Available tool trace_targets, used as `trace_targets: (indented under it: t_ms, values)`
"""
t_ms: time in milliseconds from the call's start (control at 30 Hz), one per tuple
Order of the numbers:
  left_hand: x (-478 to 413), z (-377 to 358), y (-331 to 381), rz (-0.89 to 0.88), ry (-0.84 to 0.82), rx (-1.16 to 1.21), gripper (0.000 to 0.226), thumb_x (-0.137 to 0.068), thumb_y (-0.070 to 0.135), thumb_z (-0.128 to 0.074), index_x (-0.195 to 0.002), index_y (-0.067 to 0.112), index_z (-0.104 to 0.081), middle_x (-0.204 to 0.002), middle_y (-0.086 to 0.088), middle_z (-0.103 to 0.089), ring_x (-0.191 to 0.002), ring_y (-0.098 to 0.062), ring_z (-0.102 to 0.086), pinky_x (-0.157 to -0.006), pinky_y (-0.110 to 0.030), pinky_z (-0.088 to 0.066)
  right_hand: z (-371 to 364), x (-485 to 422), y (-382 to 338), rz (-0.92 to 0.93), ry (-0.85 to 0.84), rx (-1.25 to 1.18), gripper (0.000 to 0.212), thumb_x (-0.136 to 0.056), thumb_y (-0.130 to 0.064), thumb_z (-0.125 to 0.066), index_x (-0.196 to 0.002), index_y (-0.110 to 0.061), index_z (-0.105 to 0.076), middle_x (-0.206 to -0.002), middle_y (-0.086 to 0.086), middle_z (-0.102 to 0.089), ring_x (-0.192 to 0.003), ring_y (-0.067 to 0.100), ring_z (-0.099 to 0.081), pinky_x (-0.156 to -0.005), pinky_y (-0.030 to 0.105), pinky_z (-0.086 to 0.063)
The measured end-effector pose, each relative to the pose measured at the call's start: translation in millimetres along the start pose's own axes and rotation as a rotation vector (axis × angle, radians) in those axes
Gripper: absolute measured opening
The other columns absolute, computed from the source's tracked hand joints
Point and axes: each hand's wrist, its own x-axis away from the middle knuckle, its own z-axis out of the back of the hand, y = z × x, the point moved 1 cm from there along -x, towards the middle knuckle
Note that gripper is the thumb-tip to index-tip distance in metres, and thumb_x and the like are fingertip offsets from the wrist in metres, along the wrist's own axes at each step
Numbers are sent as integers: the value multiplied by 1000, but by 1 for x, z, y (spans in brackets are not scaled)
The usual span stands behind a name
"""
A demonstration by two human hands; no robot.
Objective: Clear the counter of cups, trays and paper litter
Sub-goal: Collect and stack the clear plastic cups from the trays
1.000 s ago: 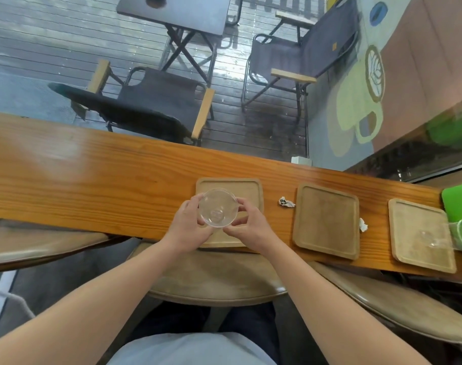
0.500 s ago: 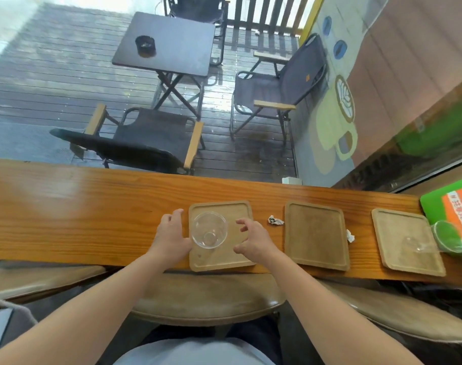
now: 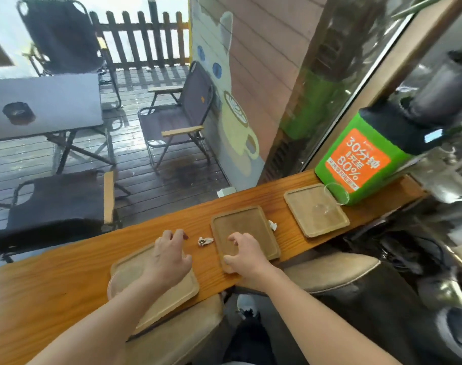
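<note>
Three wooden trays lie in a row on the wooden counter (image 3: 53, 293). The left tray (image 3: 172, 293) carries a clear cup (image 3: 116, 283) at its left end. My left hand (image 3: 169, 256) hovers over that tray's far right corner, fingers loosely curled and empty, just short of a crumpled paper scrap (image 3: 205, 241). My right hand (image 3: 244, 252) rests on the middle tray (image 3: 247, 222), fingertips on its surface and thumb at its near left edge. A second paper scrap (image 3: 272, 224) lies by that tray's right side. The right tray (image 3: 316, 217) holds a clear cup (image 3: 336, 194) tipped on its side.
A green box with an orange sign (image 3: 356, 164) stands at the counter's right end, touching the tipped cup, with a dark appliance (image 3: 419, 111) on top. Padded stools (image 3: 330, 272) sit under the near edge. A window behind the counter shows patio chairs and a table.
Both hands let go of the clear cup, which now stands on the left tray. My right hand moved onto the middle tray, my left toward the paper scrap. The view swung right.
</note>
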Motion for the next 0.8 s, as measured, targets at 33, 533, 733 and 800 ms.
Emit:
trace_targets:
  t_ms: [33,533,733,800]
  values:
    - [-6,-12,18,-24,-35,0,39,-86,26,-63,-123,28,-49,-114,5,-45,-108,-16,-45,-86,-31,-45,11,2,16,-30,14,-8,55,-89,-29,-67,-139,-19,-48,-131,3,-48,-115,20,-51,-96,33,-47]
    - [-101,-159,256,-291,-395,-160,33,-89,32,-63,-120,30,-53,-117,5,-51,-109,-18,-55,-92,-34,-52,179,-13,229,-304,119,-114,49,-88,-38,-64,-132,-19,-55,-130,2,-49,-117,22,-54,-96,34,-47]
    - [-134,-200,314,-276,-424,-165,31,-91,32,-60,-121,29,-53,-114,3,-52,-105,-17,-53,-86,-33,-52,216,-33,284,-332,109,-151,44,-90,-34,-63,-131,-20,-53,-131,1,-49,-104,15,-50,-84,27,-41]
    - [-143,-212,323,-261,-440,-177,30,-91,32,-59,-120,28,-53,-115,2,-53,-104,-17,-53,-85,-34,-53,223,-43,297,-340,102,-177,43,-89,-33,-64,-129,-20,-54,-130,2,-50,-102,13,-47,-84,26,-39]
